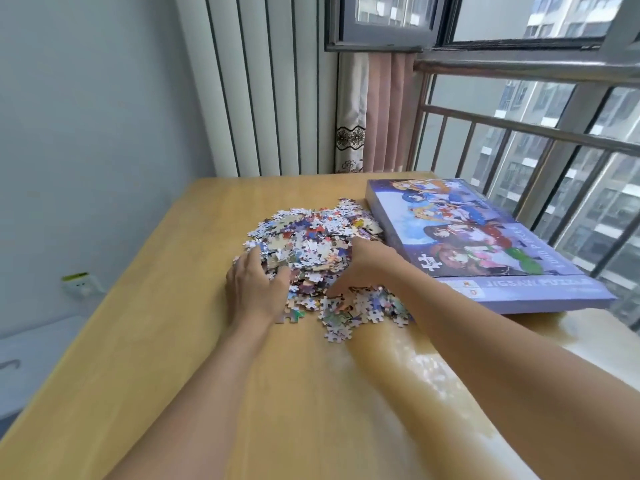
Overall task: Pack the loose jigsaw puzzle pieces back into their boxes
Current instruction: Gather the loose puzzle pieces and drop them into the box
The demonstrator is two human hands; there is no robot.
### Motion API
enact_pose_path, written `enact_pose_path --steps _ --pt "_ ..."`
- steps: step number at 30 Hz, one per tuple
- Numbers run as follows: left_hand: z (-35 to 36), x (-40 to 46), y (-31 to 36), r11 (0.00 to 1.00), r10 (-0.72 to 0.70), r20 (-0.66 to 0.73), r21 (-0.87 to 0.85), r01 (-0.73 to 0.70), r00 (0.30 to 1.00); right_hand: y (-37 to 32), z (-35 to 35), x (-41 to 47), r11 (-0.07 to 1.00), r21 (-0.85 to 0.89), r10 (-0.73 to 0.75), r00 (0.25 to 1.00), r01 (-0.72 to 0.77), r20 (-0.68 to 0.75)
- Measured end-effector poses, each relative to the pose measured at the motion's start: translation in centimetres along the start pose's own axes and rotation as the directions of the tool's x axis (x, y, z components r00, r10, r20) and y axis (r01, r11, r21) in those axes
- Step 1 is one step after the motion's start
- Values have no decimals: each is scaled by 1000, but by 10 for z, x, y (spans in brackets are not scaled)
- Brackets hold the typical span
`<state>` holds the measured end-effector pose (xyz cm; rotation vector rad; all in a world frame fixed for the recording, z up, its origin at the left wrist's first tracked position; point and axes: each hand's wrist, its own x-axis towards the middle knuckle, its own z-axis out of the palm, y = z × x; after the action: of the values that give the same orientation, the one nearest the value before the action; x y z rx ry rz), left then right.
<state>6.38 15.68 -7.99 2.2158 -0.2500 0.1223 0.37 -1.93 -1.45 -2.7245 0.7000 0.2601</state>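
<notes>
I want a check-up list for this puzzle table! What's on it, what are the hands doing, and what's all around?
Surface: wooden table, glossy with glare near the right edge.
Job's things: heap of loose puzzle pieces mid-table; some stragglers on its near side; closed purple puzzle box lying flat to the right.
Clutter: nothing seen.
Hands: left hand cups the heap's left side; right hand presses in from the right, its fingers buried in pieces. Neither lifts anything.
Cables: nothing seen; a wall socket sits at left.
Surroundings: window with railing, pink curtain, ribbed wall panel.
</notes>
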Motion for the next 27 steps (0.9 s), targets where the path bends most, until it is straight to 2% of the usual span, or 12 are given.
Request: enact_pose_path --steps 3,8,11,14,17,21,27 --pt "4 2 -1 996 54 55 -75 -49 997 -12 4 3 996 46 -80 995 82 -62" --pt "7 7 -3 979 118 51 -172 -107 992 -17 3 4 959 234 -134 984 158 -116" --pt "8 8 -5 974 136 6 -183 -132 991 -9 1 8 876 465 -74 989 127 -130" --pt "8 8 -5 964 182 -22 -192 -183 983 -4 -6 7 755 655 -14 1000 9 2" --pt "7 5 -4 943 269 -29 -194 -269 963 -1 -6 8 712 700 -26 994 -55 105" --pt "6 1 0 918 331 5 -232 -321 944 -8 -4 12 756 650 -33 988 -74 151" --pt "4 0 1 896 350 42 -308 -321 936 -12 -7 19 662 737 52 990 -134 134"
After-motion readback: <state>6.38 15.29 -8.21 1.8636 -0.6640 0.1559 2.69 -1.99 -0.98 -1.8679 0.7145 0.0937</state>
